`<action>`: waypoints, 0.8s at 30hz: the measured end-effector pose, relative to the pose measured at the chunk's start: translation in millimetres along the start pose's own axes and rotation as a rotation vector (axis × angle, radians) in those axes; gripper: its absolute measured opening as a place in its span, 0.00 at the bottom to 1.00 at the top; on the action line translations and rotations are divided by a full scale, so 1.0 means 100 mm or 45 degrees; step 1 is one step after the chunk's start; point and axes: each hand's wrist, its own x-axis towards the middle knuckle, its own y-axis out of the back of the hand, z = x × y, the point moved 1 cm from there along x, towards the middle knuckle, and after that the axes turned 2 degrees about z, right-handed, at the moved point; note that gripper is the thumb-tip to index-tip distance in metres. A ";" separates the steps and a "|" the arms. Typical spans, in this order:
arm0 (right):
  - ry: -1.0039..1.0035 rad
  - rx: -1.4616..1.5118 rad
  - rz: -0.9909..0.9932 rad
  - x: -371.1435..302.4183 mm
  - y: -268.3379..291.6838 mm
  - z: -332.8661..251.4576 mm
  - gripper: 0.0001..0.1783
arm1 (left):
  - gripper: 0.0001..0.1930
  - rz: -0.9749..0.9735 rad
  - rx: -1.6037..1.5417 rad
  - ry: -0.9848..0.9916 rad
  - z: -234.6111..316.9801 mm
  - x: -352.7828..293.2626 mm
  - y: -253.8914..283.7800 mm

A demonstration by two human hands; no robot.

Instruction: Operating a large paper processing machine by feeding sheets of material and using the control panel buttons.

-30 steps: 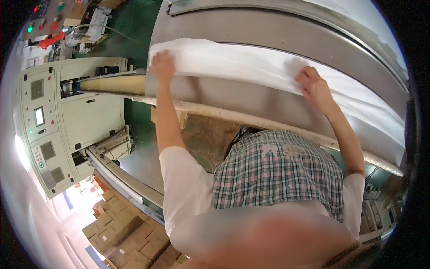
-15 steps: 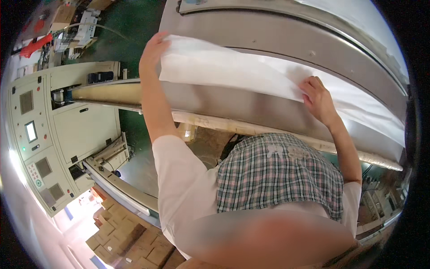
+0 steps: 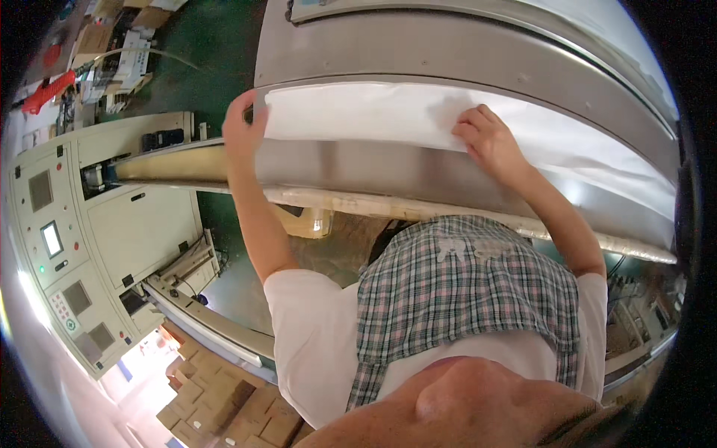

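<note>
A long white sheet, thin like cloth or film, lies along a grey metal surface in front of me. Just beyond its left end is my left hand, fingers curved, with a gap between thumb and fingers and nothing visible in it. My right hand is over the sheet's middle, near its lower edge, with fingers bent and pressed together. Its fingertips hide whether they pinch the sheet. A shadow falls on the sheet beside them. Toward the right the sheet is wrinkled.
Behind the sheet rises a curved metal panel. A wrapped bar runs along the near edge, close to my checked apron. To the left stands a pale control cabinet. Cardboard boxes are stacked at lower left.
The sheet's left end was raised in my left hand; now it lies flat and that hand has come off it, slightly left and down. My right hand has moved left along the sheet.
</note>
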 end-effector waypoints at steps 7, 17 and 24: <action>0.004 -0.149 0.006 -0.19 0.11 0.06 0.19 | 0.19 -0.298 0.356 0.002 0.59 0.16 -1.24; -0.400 -0.321 -0.039 -1.55 1.05 0.68 0.21 | 0.14 -0.501 0.802 0.214 -0.84 -0.64 -0.53; -0.565 -0.532 0.096 -2.29 1.82 1.59 0.22 | 0.17 -0.062 0.766 0.176 -0.04 -0.63 -0.79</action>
